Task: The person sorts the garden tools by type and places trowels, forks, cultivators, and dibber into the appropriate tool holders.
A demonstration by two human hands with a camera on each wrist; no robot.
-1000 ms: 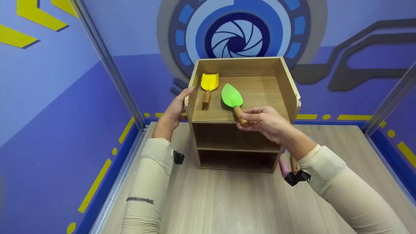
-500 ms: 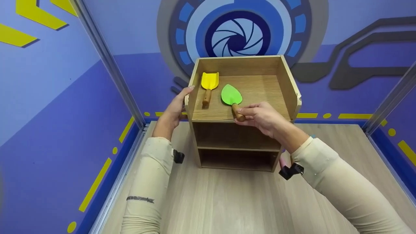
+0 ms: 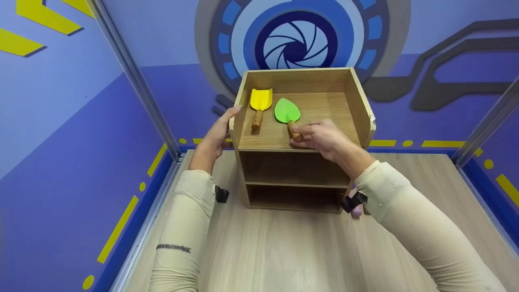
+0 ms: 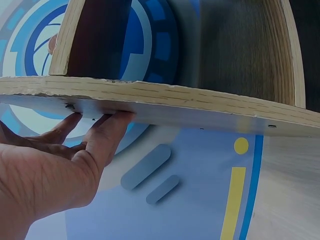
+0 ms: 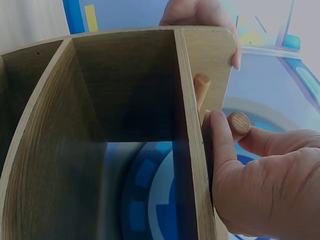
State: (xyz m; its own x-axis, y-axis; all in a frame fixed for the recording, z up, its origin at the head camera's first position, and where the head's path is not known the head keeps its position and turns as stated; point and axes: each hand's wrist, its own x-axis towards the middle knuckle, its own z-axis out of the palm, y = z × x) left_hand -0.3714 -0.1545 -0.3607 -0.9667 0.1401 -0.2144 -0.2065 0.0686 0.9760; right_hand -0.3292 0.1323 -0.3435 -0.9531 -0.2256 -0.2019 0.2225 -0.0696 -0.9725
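A small wooden shelf unit stands in front of me. My right hand pinches the wooden handle of a green garden trowel between thumb and fingers. Its leaf-shaped blade points away over the top tray, and the handle lies close to the tray's front edge. The right wrist view shows the round handle end between thumb and fingers. My left hand holds the unit's left side panel, thumb over the edge and fingers against the outer face. A yellow shovel with a wooden handle lies to the green trowel's left.
Two lower compartments open towards me, below the top tray. A pinkish-purple handle shows on the floor by the unit's right side, partly behind my right wrist camera. Printed blue walls rise behind and at both sides.
My right hand has moved forward and slightly left, carrying the green trowel farther over the top tray. The left hand keeps its place on the side panel, and the yellow shovel lies as before.
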